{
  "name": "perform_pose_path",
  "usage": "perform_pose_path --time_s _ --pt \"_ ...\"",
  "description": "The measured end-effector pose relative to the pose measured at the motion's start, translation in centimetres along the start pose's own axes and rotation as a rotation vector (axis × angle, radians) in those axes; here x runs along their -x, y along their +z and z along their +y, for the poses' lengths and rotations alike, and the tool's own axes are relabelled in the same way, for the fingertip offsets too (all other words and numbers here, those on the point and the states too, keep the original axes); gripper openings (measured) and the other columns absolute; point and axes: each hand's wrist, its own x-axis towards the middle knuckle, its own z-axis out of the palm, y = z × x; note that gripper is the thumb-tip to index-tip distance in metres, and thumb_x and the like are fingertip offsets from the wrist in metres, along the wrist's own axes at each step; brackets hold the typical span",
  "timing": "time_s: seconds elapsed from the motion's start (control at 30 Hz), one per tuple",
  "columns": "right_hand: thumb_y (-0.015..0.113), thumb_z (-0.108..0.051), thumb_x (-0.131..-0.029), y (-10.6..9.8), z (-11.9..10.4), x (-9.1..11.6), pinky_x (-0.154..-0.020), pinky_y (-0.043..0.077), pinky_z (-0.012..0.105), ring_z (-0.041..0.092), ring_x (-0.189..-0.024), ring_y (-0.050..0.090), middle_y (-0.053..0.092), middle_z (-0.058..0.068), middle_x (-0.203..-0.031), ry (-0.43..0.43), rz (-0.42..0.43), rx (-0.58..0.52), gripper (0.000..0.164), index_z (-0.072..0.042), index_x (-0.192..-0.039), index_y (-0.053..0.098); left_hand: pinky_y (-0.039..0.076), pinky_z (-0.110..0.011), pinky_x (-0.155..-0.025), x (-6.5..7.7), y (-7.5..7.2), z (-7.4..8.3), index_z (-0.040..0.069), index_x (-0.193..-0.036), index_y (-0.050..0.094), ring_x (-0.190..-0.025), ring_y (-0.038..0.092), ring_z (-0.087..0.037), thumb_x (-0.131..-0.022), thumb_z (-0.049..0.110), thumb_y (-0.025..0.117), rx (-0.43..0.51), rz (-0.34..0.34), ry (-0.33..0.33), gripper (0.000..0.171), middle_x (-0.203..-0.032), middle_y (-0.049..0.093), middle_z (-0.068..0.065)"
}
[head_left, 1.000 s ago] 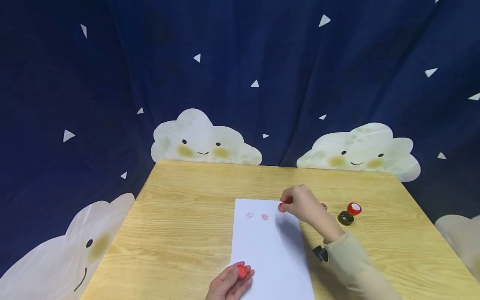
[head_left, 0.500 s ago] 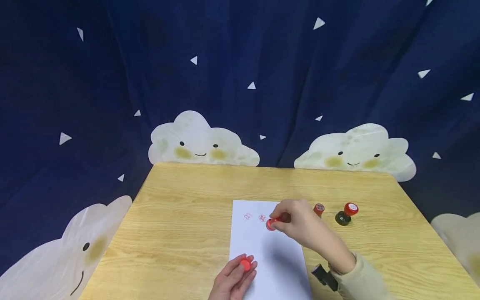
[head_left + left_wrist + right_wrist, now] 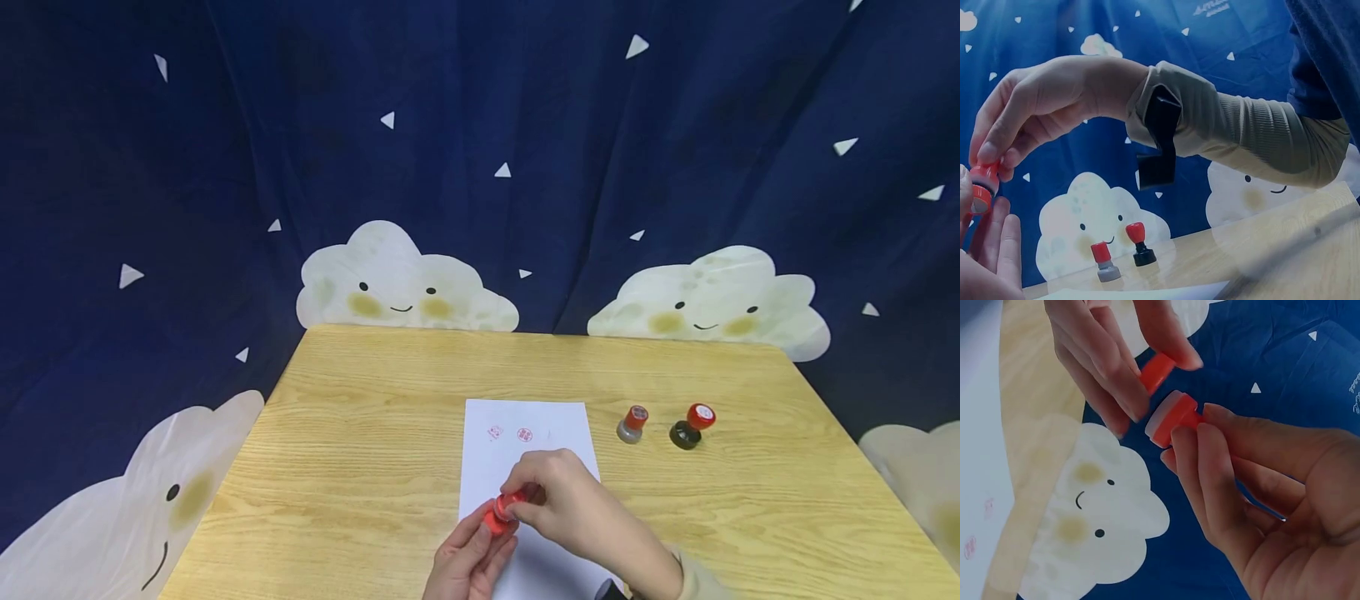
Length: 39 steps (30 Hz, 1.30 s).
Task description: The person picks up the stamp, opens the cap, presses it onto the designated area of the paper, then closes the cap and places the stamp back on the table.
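My right hand (image 3: 558,496) pinches the handle of a red stamp (image 3: 1174,419) between thumb and fingers. A small red cap (image 3: 1157,372) is held between the thumb and fingers of my left hand (image 3: 467,560). In the right wrist view, the stamp's pale-edged face points at the cap, right beside it. Both hands are over the lower half of a white sheet of paper (image 3: 480,467). Near its top edge are two red prints, one star-like (image 3: 495,432) and one round (image 3: 524,435), with a faint mark (image 3: 548,433) to their right.
Right of the paper on the wooden table (image 3: 360,467) stand a stamp with a red top and grey base (image 3: 632,425) and a red-topped stamp with a black base (image 3: 692,427). A dark blue curtain (image 3: 450,167) with cloud pictures hangs behind the table.
My right hand has lifted the red stamp from the paper's top right and carried it down and left to the cap. My left hand has stayed nearly in place with the cap.
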Motion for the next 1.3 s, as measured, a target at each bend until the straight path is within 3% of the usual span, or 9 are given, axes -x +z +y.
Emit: perform_pose_path --time_s 0.5,0.7,0.83,1.3 --pt "0.078 0.001 -0.071 1.2 0.0 0.6 -0.051 0.048 0.012 -0.005 -0.06 0.051 0.061 -0.013 -0.071 -0.022 -0.005 -0.025 0.018 -0.014 -0.076 0.069 0.044 -0.034 -0.101 0.0 0.3 -0.2 0.017 -0.104 0.073 -0.11 0.06 -0.018 -0.092 0.004 0.057 0.036 -0.01 0.019 0.024 -0.113 0.067 -0.009" --pt "0.078 0.001 -0.071 1.1 -0.3 0.7 -0.052 0.049 0.013 -0.005 -0.062 0.052 0.064 -0.012 -0.073 -0.053 -0.019 -0.02 0.018 -0.015 -0.076 0.07 0.043 -0.034 -0.102 0.0 -0.2 -0.3 0.018 -0.106 0.072 -0.109 0.06 -0.018 -0.09 0.005 0.061 0.049 -0.11 0.038 0.024 -0.113 0.067 -0.006" --pt "0.077 0.002 -0.071 0.9 -0.4 0.8 -0.052 0.05 0.014 -0.006 -0.063 0.051 0.065 -0.013 -0.073 -0.068 -0.034 -0.016 0.019 -0.016 -0.076 0.071 0.043 -0.035 -0.101 -0.1 -0.5 -0.3 0.019 -0.108 0.071 -0.109 0.06 -0.017 -0.089 0.001 0.06 0.008 -0.181 0.088 0.028 -0.115 0.066 -0.003" --pt "0.077 0.006 -0.068 1.0 -0.7 0.8 -0.058 0.05 0.008 -0.005 -0.068 0.058 0.067 -0.01 -0.075 -0.131 0.0 -0.053 0.022 -0.013 -0.076 0.071 0.044 -0.036 -0.098 -0.1 -0.7 0.8 0.016 -0.117 0.065 -0.11 0.06 -0.017 -0.09 -0.003 0.055 -0.17 -0.333 0.226 0.034 -0.119 0.064 -0.002"
